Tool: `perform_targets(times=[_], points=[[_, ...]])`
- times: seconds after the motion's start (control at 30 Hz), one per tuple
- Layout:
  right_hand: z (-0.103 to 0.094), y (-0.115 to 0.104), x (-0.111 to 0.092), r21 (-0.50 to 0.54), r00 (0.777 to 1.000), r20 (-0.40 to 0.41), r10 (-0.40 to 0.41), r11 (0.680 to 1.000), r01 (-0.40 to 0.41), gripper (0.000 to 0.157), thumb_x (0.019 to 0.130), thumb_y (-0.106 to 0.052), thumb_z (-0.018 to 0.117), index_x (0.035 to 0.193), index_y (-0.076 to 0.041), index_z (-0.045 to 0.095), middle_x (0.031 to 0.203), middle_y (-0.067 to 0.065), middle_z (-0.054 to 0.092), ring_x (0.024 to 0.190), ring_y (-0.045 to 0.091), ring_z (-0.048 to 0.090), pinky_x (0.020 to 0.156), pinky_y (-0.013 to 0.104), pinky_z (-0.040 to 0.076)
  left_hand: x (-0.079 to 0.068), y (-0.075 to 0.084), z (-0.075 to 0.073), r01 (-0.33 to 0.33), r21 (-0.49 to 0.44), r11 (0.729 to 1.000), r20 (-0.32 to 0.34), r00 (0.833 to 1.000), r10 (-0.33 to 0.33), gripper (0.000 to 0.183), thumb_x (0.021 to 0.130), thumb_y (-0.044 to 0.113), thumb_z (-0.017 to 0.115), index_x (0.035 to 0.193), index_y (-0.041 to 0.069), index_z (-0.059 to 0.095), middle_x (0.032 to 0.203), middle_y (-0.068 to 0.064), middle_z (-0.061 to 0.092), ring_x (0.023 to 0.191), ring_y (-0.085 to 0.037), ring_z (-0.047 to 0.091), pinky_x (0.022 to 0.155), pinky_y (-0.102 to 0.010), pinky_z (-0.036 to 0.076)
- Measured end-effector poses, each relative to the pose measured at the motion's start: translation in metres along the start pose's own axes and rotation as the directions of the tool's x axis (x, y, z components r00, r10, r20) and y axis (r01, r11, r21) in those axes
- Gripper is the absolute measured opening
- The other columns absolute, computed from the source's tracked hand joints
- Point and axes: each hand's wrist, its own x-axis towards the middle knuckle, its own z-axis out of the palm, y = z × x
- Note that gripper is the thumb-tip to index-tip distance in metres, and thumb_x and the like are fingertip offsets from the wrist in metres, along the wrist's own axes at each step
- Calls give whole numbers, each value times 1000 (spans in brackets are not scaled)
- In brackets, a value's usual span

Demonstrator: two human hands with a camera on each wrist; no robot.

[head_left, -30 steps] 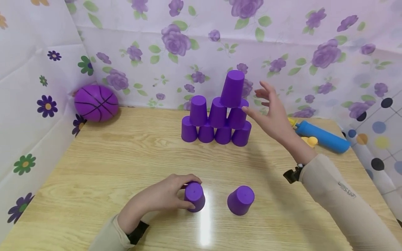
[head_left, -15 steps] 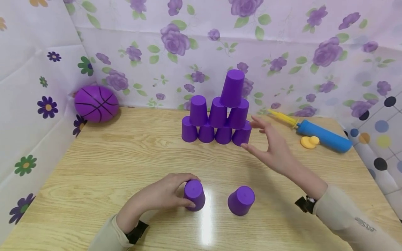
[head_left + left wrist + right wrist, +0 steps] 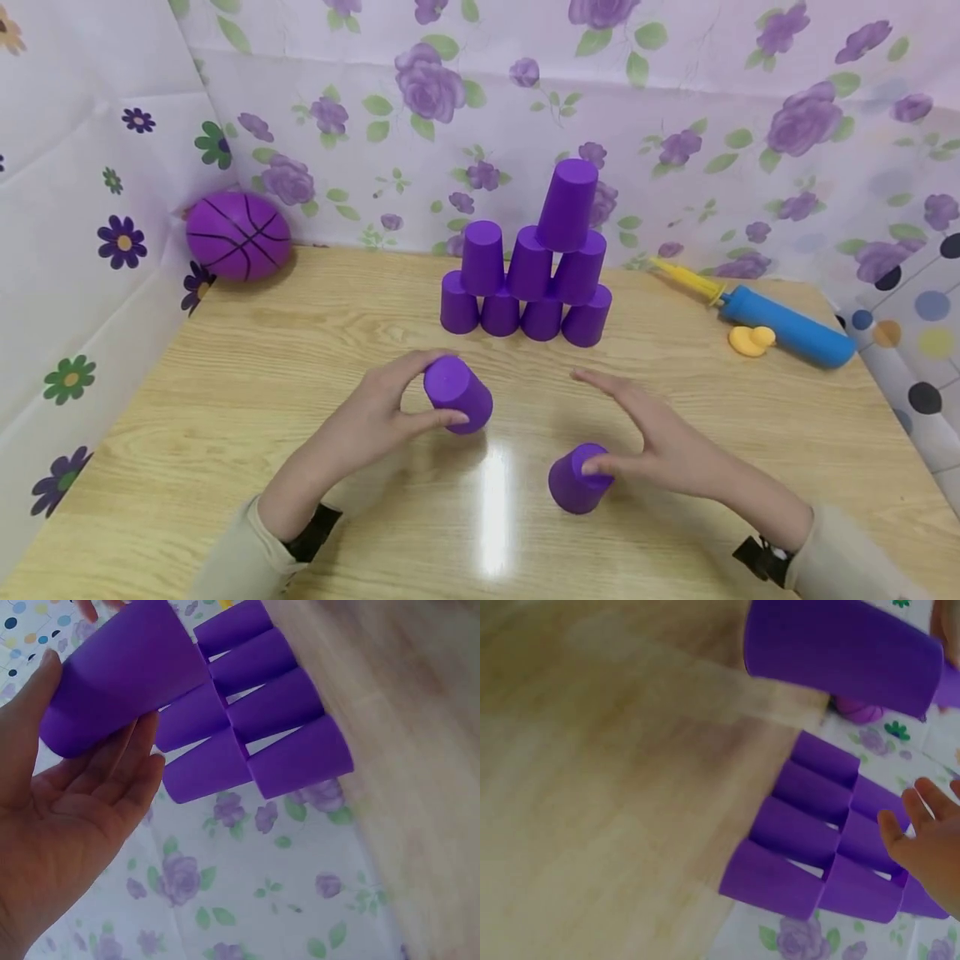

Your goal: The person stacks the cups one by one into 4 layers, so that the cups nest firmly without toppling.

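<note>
My left hand (image 3: 375,417) grips an upside-down purple cup (image 3: 468,402), raised off the table and tilted. In the left wrist view the fingers and thumb lie round this cup (image 3: 124,679). Another purple cup (image 3: 572,487) stands inverted on the table at front right. My right hand (image 3: 667,450) reaches over it, thumb overlapping its top edge and fingers spread beyond. Behind both hands rises a stack of inverted purple cups: a bottom row (image 3: 459,312) of several, three in the middle row (image 3: 482,258), and one top cup (image 3: 567,208) at the right.
A purple basketball (image 3: 238,236) sits in the far left corner of the wooden table (image 3: 300,333). At the far right lie a blue and yellow pump (image 3: 787,325) and a small yellow duck (image 3: 752,340). Flowered cloth (image 3: 337,75) hangs behind the stack.
My left hand has lifted its cup from the table and tilted it. My right hand has come down from beside the top cup to the front right cup. The view has shifted slightly.
</note>
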Motion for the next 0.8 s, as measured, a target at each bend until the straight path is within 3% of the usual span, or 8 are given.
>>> perform_targets(times=[0.1, 0.27, 0.37, 0.5, 0.6, 0.73, 0.8], points=[[6, -5, -8, 2, 997, 78, 19, 1000, -19, 90, 75, -49, 72, 148, -27, 24, 150, -5, 31, 135, 20, 34, 105, 45, 36, 6, 4, -7, -13, 31, 999, -60, 998, 15, 60, 75, 27, 78, 128, 12, 54, 115, 2, 62, 107, -13, 58, 93, -34, 48], [9, -6, -16, 27, 990, 136, 46, 998, -50, 91, 74, -53, 71, 148, -30, 22, 151, -8, 29, 135, 19, 34, 103, 47, 37, 17, 9, -15, -13, 20, 1000, -140, 990, 16, 63, 77, 25, 76, 133, 15, 49, 117, 0, 59, 110, -14, 55, 95, -36, 45], [9, -5, -19, 46, 984, 167, 61, 997, -70, 92, 74, -50, 72, 148, -31, 22, 150, -8, 30, 135, 19, 34, 104, 45, 37, 26, 9, -18, -39, -9, 999, -221, 975, 36, 62, 78, 19, 76, 133, 12, 48, 119, -3, 57, 110, -15, 54, 96, -36, 45], [14, -1, -22, 69, 985, 173, 21, 997, -33, 86, 76, -46, 73, 147, -27, 27, 148, -7, 35, 133, 18, 37, 106, 39, 36, 41, 10, -22, -85, -92, 992, -319, 946, 51, 63, 80, 8, 73, 136, 6, 44, 123, -10, 53, 113, -19, 53, 101, -32, 43], [20, 2, -22, 88, 986, 163, -28, 996, 13, 79, 79, -42, 72, 144, -24, 32, 145, -5, 39, 132, 18, 39, 107, 34, 36, 53, 10, -27, -63, -161, 985, -347, 938, 3, 65, 81, 9, 73, 139, 6, 42, 126, -11, 50, 115, -20, 54, 102, -30, 42], [26, 4, -22, 125, 986, 156, -63, 991, 44, 70, 83, -37, 69, 142, -20, 36, 140, -2, 46, 127, 18, 45, 104, 31, 40, 67, 5, -31, 19, -245, 969, -334, 937, -103, 66, 81, 16, 74, 138, 11, 42, 128, -8, 51, 114, -19, 54, 100, -31, 44], [28, 5, -22, 147, 986, 150, -77, 988, 54, 66, 85, -35, 68, 141, -18, 38, 137, 1, 49, 123, 18, 49, 102, 30, 42, 73, 1, -31, 28, -298, 954, -353, 925, -138, 64, 81, 16, 74, 135, 9, 42, 126, -8, 53, 112, -20, 55, 99, -31, 45]])
